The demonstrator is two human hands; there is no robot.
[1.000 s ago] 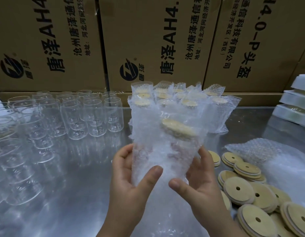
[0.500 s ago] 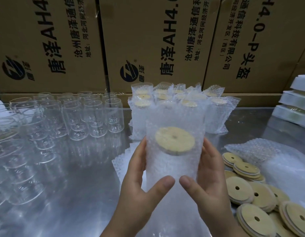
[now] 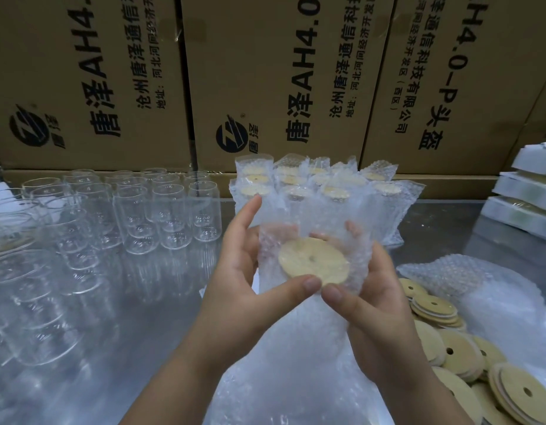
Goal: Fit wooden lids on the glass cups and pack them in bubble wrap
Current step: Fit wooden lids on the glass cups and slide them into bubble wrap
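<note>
Wood-lidded clear glass cup (image 3: 314,261), inside a clear bubble-wrap sleeve (image 3: 296,222), held above the shiny metal table (image 3: 161,302), left hand (image 3: 244,271) and right hand (image 3: 375,302) curled round its sides, wrapped cups (image 3: 299,179) behind, loose round wooden lids (image 3: 449,354) right.

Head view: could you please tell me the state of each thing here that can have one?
Held cup, lidded, bagged in bubble wrap, tilted with its lid toward the camera.
Left hand, holds that cup's left side, thumb in front.
Right hand, holds its right side, thumb in front.
Bare cups, upright, unlidded, unwrapped.
Packed cups, upright, lidded, bagged.
Loose lids, lying in piles, unfitted.
</note>
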